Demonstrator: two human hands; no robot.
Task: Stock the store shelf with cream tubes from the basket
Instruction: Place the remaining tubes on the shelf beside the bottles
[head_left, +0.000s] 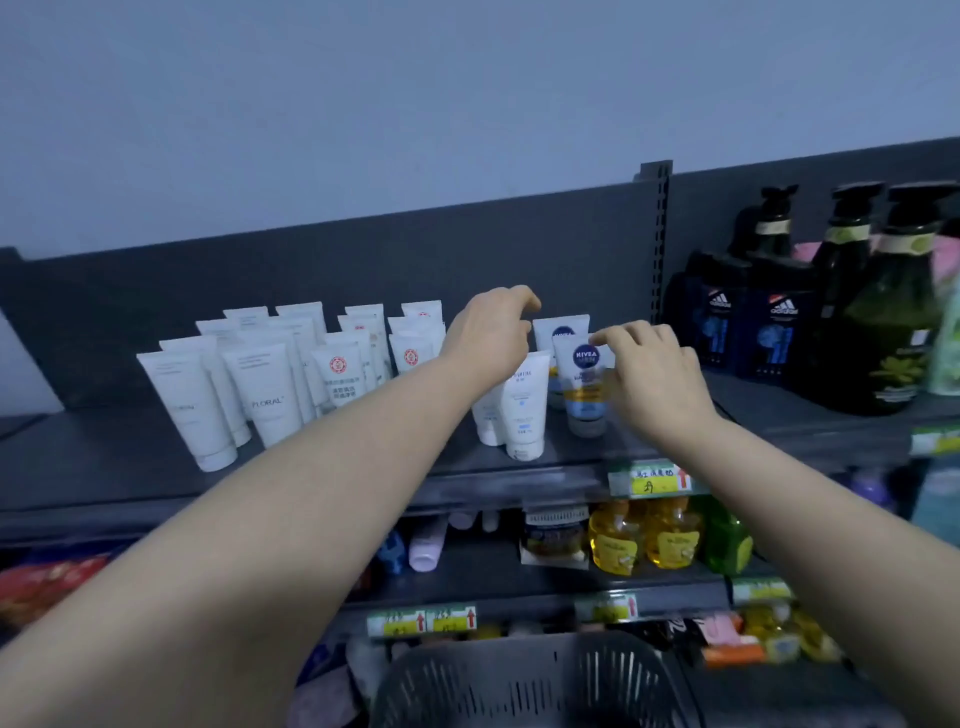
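Note:
Several white cream tubes (265, 395) stand cap-down in rows on the dark top shelf (363, 478). Two Nivea tubes (584, 384) with blue round logos stand at the right end of the group. My right hand (654, 379) is at the front Nivea tube, fingertips touching its top and right side. Just left of it, over a white tube (524, 410), my left hand (493, 338) hovers with curled fingers holding nothing. The dark slotted basket (530, 680) sits low in front of me; its contents are hidden.
Dark Adidas boxes (748, 322) and large green pump bottles (893, 312) fill the shelf's right section beyond a slotted upright (660, 239). Yellow bottles (644, 535) and other goods fill the lower shelves. Price tags (654, 478) line the shelf edges.

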